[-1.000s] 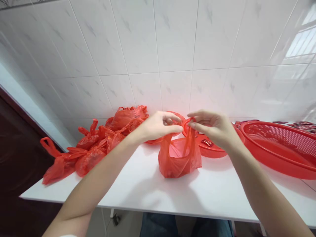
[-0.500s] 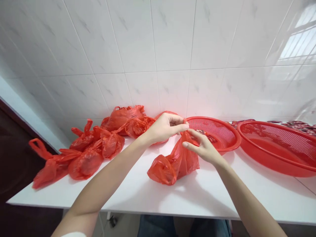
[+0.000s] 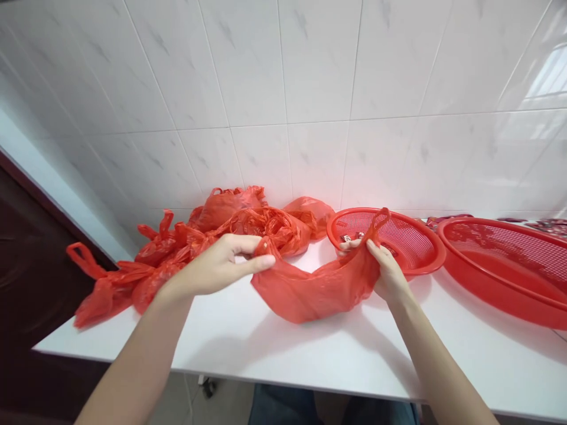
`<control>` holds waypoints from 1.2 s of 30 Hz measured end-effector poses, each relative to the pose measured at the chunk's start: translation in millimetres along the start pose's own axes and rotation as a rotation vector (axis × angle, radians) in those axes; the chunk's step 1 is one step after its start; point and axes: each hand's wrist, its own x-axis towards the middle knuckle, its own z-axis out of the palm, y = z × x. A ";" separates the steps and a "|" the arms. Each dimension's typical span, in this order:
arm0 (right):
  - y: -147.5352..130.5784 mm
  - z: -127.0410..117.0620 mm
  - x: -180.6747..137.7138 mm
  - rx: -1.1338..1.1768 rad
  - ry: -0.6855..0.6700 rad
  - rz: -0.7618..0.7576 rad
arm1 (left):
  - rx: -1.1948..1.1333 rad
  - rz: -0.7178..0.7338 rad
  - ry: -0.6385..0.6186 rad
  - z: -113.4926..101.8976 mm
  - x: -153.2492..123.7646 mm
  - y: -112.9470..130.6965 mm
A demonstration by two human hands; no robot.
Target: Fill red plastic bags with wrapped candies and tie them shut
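A red plastic bag (image 3: 316, 292) is stretched sideways between my two hands, just above the white table. My left hand (image 3: 221, 262) pinches its left top corner between thumb and fingers. On the other side, my right hand (image 3: 387, 268) grips the bag's right end, with a twisted handle loop sticking up above the fingers. The bag sags in the middle; what it holds, if anything, is hidden. Behind my right hand stands a round red plastic basket (image 3: 427, 242) with a few small dark red packets in its bottom.
Several filled, knotted red bags (image 3: 150, 265) are heaped at the left and along the wall. A larger red basket (image 3: 500, 289) stands at the right, with patterned packets (image 3: 549, 227) behind it. The white table (image 3: 248, 348) meets a tiled wall.
My hands were close together at the gathered top of the bag. Now they have moved apart, my left hand leftward and my right hand slightly right, spreading the bag wide.
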 end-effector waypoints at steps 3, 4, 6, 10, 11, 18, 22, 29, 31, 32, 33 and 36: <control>-3.9 -3.9 0.7 -0.009 -0.044 0.073 | -0.259 -0.007 0.102 -6.3 13.1 -1.5; -3.7 -4.4 1.7 -0.026 -0.038 0.083 | -0.297 -0.005 0.170 -5.3 20.7 -4.1; -0.2 -4.3 4.6 -0.072 0.001 0.084 | -0.273 -0.008 0.312 0.9 40.1 -15.6; 13.1 -3.4 9.1 -0.099 0.114 0.096 | -0.100 -0.045 0.387 19.8 79.2 -57.0; 15.7 -3.4 9.2 -0.099 0.129 0.094 | -0.097 -0.072 0.381 23.5 85.1 -66.7; 17.8 3.9 9.9 0.024 0.069 0.027 | -0.359 -0.146 0.299 24.9 83.5 -80.2; 12.3 14.1 13.7 0.066 0.039 0.039 | -0.555 -0.105 0.264 16.3 75.5 -63.9; -1.7 41.0 16.1 -0.145 0.122 -0.016 | -0.411 0.110 0.085 13.4 71.1 -16.2; -4.0 48.2 16.7 -0.252 0.170 -0.063 | -0.310 0.161 0.060 18.7 76.3 -2.8; -4.7 51.0 17.0 -0.301 0.173 -0.078 | -0.272 0.194 0.048 22.2 79.9 2.5; -5.1 53.3 17.3 -0.346 0.162 -0.085 | -0.239 0.227 0.035 25.9 83.9 6.8; -6.4 56.7 17.3 -0.422 0.095 -0.062 | -0.140 0.297 -0.012 36.7 95.5 14.7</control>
